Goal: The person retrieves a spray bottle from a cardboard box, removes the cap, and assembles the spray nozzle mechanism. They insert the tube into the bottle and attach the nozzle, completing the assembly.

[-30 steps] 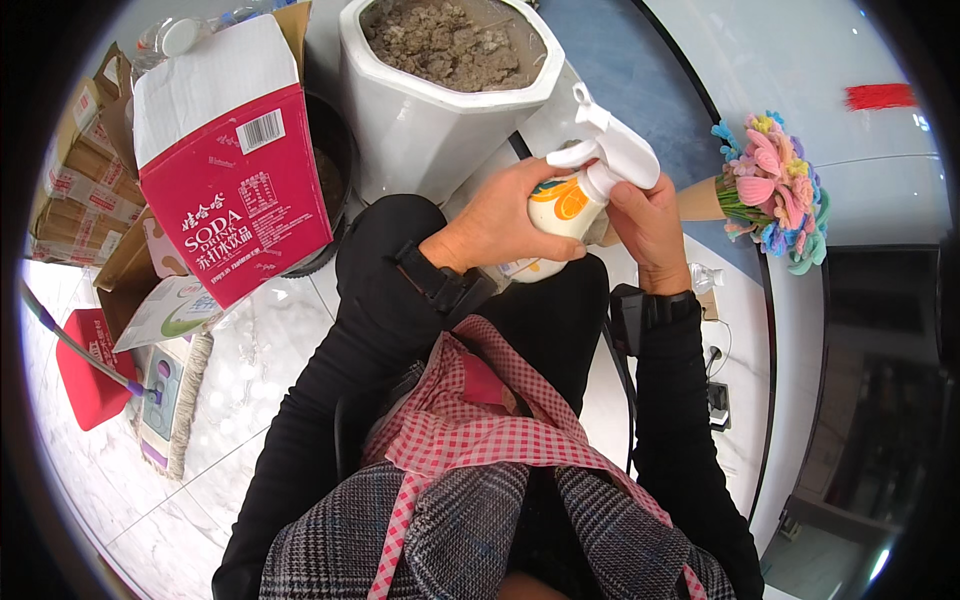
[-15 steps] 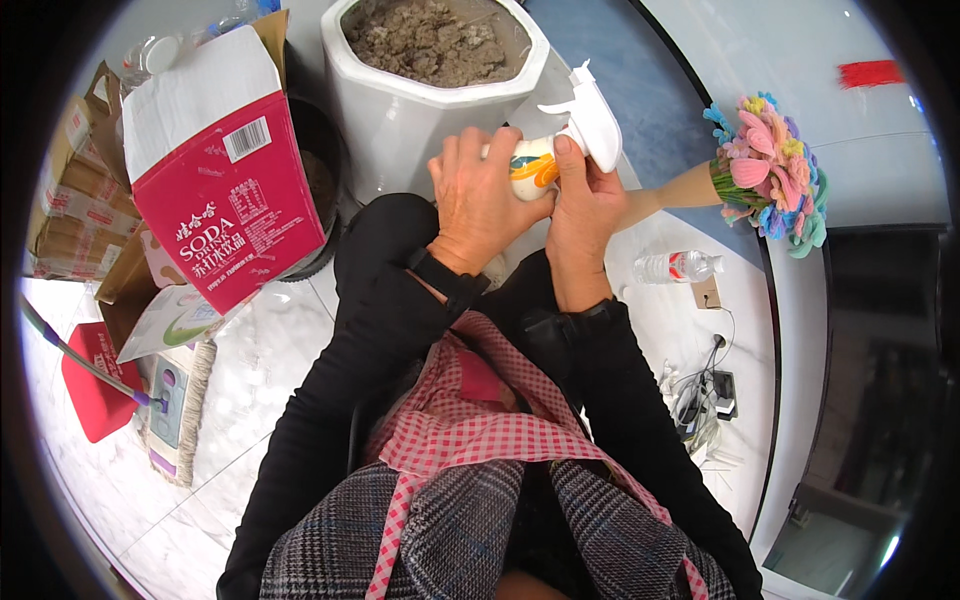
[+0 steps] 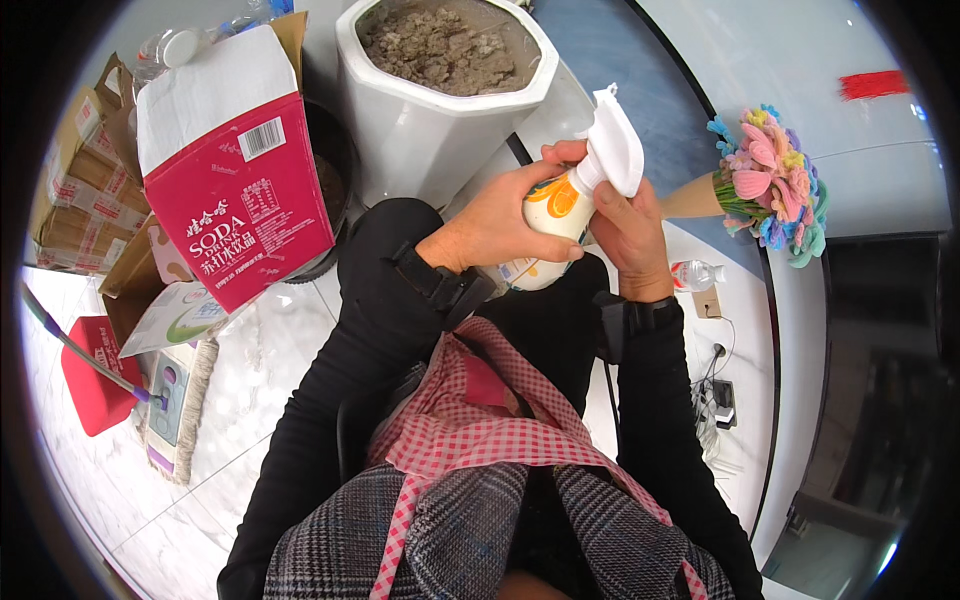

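Observation:
A white spray bottle (image 3: 550,213) with an orange fruit print is held above my knees, tilted so its white trigger head (image 3: 615,145) points up and to the right. My left hand (image 3: 502,222) wraps around the bottle's body from the left, thumb across its front. At the neck, just under the trigger head, my right hand (image 3: 632,232) grips with its thumb on the near side. Its other fingers are partly hidden behind the bottle.
Ahead stands a white octagonal planter (image 3: 440,130) full of soil. To the left are a red drink carton (image 3: 240,200), taped boxes (image 3: 95,200) and a flat mop (image 3: 180,410). On the right are a knitted flower bouquet (image 3: 765,180), a plastic bottle (image 3: 697,275) and cables (image 3: 712,395).
The bottle has turned more upright and come slightly nearer, showing more of its body. My left hand has shifted lower on it, and my right hand has moved right and down.

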Motion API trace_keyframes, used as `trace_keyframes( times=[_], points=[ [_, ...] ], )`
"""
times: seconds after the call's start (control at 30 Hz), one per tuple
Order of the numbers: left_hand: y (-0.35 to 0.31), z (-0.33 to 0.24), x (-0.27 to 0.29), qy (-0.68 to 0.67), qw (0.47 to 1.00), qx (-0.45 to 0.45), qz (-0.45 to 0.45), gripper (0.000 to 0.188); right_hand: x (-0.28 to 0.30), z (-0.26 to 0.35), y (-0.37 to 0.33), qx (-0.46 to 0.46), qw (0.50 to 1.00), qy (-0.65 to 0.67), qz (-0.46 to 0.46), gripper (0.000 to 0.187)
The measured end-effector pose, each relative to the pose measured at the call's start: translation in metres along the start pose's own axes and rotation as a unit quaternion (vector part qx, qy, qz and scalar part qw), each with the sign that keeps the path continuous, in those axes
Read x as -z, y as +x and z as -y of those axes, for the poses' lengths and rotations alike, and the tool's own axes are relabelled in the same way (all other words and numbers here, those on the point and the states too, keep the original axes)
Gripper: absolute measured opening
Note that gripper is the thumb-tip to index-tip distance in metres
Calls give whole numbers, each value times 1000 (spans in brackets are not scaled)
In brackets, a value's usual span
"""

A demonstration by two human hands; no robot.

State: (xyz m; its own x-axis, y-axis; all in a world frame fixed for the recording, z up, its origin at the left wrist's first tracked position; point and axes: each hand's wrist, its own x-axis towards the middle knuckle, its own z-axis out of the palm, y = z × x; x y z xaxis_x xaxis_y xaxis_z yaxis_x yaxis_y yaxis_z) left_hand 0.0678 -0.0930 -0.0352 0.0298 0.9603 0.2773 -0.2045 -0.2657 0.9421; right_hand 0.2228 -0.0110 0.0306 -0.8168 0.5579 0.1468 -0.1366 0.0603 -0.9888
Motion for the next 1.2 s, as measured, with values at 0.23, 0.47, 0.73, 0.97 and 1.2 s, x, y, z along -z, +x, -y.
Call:
trace_keyframes(
  times=[0.23, 0.47, 0.73, 0.97, 1.2],
  points=[
    [8, 20, -13, 452, 822, -112, -326, 57, -52, -51, 14, 75, 937, 43, -338, 27],
    [4, 8, 3, 197, 963, -30, -183, 55, -25, -33, 1, 29, 991, 10, -132, 56],
    [-4, -8, 13, -68, 997, 15, 14, 70, 18, -40, -11, 33, 991, 108, -73, 58],
    [-8, -7, 22, -128, 971, 53, 193, 84, 25, -10, -12, -25, 996, 88, 8, 46],
    [-7, -2, 9, -132, 980, 7, 150, 104, 27, -16, -18, -24, 987, 161, -8, 47]
  ],
)
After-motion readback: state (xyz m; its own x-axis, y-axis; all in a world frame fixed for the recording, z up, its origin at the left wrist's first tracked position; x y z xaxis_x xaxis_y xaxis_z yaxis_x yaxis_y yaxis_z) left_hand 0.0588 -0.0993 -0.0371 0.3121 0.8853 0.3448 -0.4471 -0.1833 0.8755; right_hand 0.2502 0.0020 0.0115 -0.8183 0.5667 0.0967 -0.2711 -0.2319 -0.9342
